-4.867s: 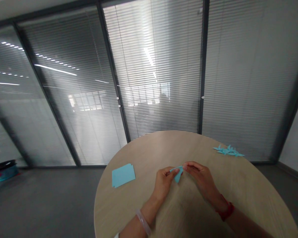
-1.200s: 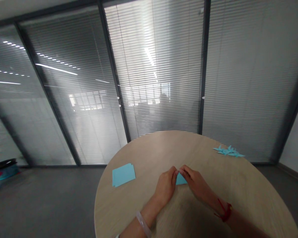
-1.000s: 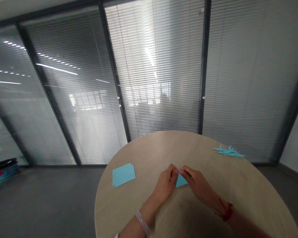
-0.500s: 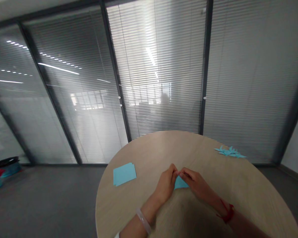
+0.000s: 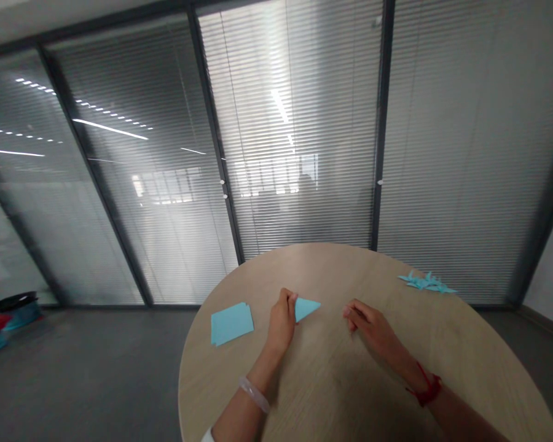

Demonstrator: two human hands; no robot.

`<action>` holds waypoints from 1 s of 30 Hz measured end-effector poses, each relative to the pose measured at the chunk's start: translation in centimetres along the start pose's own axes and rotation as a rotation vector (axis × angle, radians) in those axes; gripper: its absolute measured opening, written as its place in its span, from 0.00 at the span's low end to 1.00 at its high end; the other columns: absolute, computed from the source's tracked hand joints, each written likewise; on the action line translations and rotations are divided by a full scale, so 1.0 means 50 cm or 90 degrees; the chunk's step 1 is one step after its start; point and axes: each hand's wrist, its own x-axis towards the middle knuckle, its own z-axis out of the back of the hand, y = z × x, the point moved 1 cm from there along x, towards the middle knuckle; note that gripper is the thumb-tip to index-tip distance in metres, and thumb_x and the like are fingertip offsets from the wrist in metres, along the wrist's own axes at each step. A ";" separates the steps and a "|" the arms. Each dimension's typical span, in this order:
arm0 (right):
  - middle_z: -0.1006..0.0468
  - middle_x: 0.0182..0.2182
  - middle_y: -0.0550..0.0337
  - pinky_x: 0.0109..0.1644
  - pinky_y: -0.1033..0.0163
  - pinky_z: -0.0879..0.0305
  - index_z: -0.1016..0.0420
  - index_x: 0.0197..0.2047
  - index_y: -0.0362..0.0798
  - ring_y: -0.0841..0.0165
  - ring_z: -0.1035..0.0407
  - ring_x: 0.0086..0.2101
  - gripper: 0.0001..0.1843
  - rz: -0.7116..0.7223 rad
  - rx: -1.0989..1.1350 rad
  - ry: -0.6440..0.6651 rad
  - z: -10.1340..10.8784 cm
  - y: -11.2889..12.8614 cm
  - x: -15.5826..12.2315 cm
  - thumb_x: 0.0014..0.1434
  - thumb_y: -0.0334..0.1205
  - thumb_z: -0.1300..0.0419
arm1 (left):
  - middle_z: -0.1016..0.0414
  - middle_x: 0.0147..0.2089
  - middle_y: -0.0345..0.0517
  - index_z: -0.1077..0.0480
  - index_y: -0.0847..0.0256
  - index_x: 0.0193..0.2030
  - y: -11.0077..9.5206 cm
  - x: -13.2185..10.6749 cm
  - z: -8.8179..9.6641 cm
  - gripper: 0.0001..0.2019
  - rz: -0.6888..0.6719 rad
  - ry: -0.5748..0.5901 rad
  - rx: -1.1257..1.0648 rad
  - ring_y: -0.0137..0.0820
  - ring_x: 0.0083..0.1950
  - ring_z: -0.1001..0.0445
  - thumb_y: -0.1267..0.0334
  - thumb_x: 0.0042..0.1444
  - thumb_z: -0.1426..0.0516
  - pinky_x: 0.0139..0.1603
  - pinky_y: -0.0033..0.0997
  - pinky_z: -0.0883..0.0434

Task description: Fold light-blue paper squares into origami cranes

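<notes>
My left hand [image 5: 282, 320] pinches one end of a small folded light-blue paper triangle [image 5: 306, 307], whose tip points right just above the round wooden table [image 5: 332, 393]. My right hand [image 5: 371, 328] rests on the table to the right of the triangle, apart from it, fingers loosely curled with nothing in them. A stack of flat light-blue paper squares [image 5: 231, 323] lies to the left of my left hand. A clear bangle sits on my left wrist and a red cord on my right wrist.
Several folded light-blue paper shapes [image 5: 426, 283] lie at the table's far right edge. Glass partitions with closed blinds [image 5: 295, 135] stand behind the table. Grey floor lies to the left, with dark and red items [image 5: 2, 310] at the far left.
Both hands were pressed together on the paper at the table's middle. Now my left hand has carried the triangle up and left, and my right hand has let go and stayed to the right.
</notes>
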 end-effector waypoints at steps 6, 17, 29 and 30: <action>0.24 0.31 0.57 0.39 0.61 0.35 0.28 0.40 0.48 0.64 0.29 0.34 0.19 -0.029 0.129 0.021 -0.009 0.004 0.000 0.59 0.54 0.49 | 0.39 0.24 0.35 0.41 0.58 0.30 -0.008 -0.015 -0.030 0.15 -0.065 0.084 -0.036 0.29 0.28 0.36 0.52 0.62 0.56 0.31 0.28 0.41; 0.28 0.18 0.62 0.29 0.65 0.42 0.29 0.19 0.46 0.69 0.35 0.23 0.20 -0.035 0.024 0.076 -0.016 -0.014 0.008 0.55 0.50 0.45 | 0.32 0.51 0.50 0.36 0.58 0.54 -0.019 -0.041 -0.048 0.20 -0.164 0.187 -0.090 0.36 0.50 0.32 0.55 0.57 0.43 0.45 0.33 0.32; 0.31 0.19 0.64 0.29 0.65 0.41 0.32 0.25 0.48 0.69 0.35 0.23 0.19 -0.053 0.101 0.028 -0.012 -0.018 0.011 0.53 0.55 0.43 | 0.28 0.50 0.51 0.29 0.60 0.50 -0.006 -0.034 -0.062 0.19 -0.078 0.242 -0.209 0.38 0.49 0.29 0.59 0.51 0.38 0.39 0.32 0.28; 0.30 0.21 0.64 0.30 0.64 0.40 0.31 0.30 0.48 0.68 0.34 0.25 0.18 -0.043 0.136 0.020 -0.012 -0.017 0.011 0.52 0.55 0.42 | 0.28 0.48 0.52 0.30 0.61 0.50 -0.004 -0.034 -0.064 0.19 -0.057 0.250 -0.245 0.38 0.47 0.28 0.59 0.51 0.38 0.38 0.33 0.28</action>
